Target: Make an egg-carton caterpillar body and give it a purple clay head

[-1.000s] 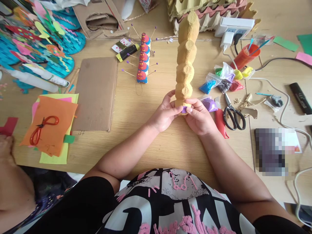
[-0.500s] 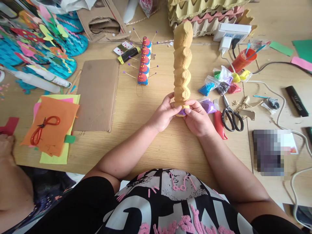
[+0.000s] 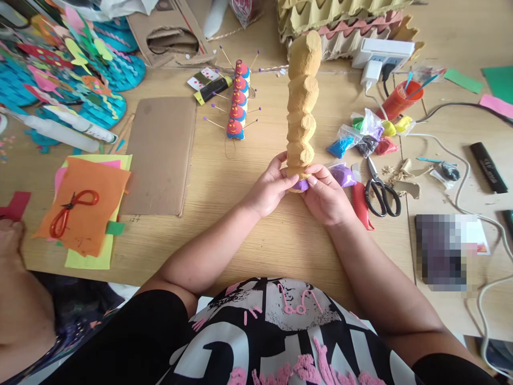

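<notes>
Between my two hands stands a long yellow-tan egg-carton strip [image 3: 302, 101] with a row of bumps, its near end toward me. My left hand [image 3: 271, 187] is closed on the left side of that end, thumb at the front. My right hand [image 3: 326, 195] grips the right side, its thumb and finger pressing at a lump of purple clay [image 3: 301, 185] on the near bump. Part of the near end is hidden by my fingers. Beyond my left hand lies a finished-looking red and blue caterpillar [image 3: 237, 104] with smiling faces and purple-tipped sticks.
Black-handled scissors [image 3: 382, 195], a red cutter [image 3: 360, 206] and bags of coloured clay [image 3: 340, 144] lie on the right, near an orange cup [image 3: 403, 99]. Cardboard [image 3: 158, 155] and coloured sheets [image 3: 92, 203] lie left. Egg trays [image 3: 344, 29] are stacked behind. Another person's hand [image 3: 10, 235] rests far left.
The far end of the egg-carton strip has tilted slightly to the right. My right thumb has shifted a little to the right, showing more of the purple clay.
</notes>
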A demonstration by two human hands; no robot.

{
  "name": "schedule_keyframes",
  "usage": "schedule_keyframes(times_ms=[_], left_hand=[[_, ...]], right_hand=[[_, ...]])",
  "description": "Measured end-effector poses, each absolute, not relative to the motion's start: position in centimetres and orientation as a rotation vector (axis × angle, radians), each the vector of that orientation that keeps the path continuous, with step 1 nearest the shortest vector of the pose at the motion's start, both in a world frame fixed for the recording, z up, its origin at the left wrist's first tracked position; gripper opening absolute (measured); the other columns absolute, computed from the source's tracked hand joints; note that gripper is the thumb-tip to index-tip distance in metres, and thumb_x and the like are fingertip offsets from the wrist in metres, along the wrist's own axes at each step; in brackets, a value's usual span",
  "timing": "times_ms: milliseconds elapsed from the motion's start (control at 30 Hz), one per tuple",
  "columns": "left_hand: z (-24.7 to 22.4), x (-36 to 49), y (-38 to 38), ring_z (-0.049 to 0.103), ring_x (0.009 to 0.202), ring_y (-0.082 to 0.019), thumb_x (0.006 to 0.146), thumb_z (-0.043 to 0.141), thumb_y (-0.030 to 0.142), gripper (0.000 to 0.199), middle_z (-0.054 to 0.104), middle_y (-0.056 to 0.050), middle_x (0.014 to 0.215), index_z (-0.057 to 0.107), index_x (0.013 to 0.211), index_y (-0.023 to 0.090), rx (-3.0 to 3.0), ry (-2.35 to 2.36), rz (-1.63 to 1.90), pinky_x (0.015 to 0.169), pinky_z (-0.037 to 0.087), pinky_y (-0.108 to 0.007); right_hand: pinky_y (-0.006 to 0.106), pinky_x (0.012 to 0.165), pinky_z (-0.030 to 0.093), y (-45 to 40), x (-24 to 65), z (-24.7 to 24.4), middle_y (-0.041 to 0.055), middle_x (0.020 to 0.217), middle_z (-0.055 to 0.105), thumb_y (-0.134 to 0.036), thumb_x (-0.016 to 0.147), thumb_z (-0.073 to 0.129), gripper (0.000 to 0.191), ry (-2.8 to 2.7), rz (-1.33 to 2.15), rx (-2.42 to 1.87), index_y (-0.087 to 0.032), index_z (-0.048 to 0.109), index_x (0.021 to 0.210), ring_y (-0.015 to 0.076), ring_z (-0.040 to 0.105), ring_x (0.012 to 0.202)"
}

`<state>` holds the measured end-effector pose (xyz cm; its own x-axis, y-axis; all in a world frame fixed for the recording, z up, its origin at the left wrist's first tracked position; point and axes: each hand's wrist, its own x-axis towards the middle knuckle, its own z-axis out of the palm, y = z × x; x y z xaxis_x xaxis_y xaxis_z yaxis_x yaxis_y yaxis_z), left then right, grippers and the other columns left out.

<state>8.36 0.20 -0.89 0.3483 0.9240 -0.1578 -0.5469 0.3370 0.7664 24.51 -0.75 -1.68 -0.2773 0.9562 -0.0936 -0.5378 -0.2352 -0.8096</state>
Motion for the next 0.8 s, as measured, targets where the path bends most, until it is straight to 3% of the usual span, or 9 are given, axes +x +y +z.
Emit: schedule_keyframes(times_ms=[300, 633, 800], left_hand=[[-0.92, 8.28, 0.29, 0.076, 0.106, -0.021, 0.076, 0.095, 0.039, 0.071, 0.082, -0.001, 0.107, 0.060, 0.137, 0.030, 0.636, 0.651, 1.067, 0.095, 0.056, -0.034], [-0.93, 8.36, 0.41, 0.074, 0.103, -0.020, 0.075, 0.095, 0.037, 0.068, 0.080, 0.000, 0.107, 0.061, 0.134, 0.031, 0.608, 0.661, 1.075, 0.095, 0.054, -0.035], [-1.19, 8.31, 0.38, 0.074, 0.098, -0.019, 0.076, 0.095, 0.038, 0.069, 0.080, 0.001, 0.104, 0.060, 0.135, 0.031, 0.607, 0.647, 1.075, 0.094, 0.054, -0.035]], right_hand=[[0.033, 0.088, 0.060, -0.96, 23.86, -1.31, -0.0030, 0.092, 0.070, -0.050, 0.080, 0.093, 0.034, -0.826, 1.650, -0.763, -0.032, 0.071, 0.099, 0.0154, 0.064, 0.084], [0.034, 0.093, 0.060, -1.01, 23.84, -0.89, -0.0023, 0.101, 0.074, -0.046, 0.074, 0.098, 0.044, -0.876, 1.651, -0.789, -0.033, 0.070, 0.105, 0.0162, 0.068, 0.091], [0.032, 0.090, 0.060, -0.94, 23.81, -0.99, -0.0026, 0.095, 0.073, -0.045, 0.075, 0.098, 0.043, -0.904, 1.615, -0.784, -0.032, 0.072, 0.106, 0.0151, 0.068, 0.086]])
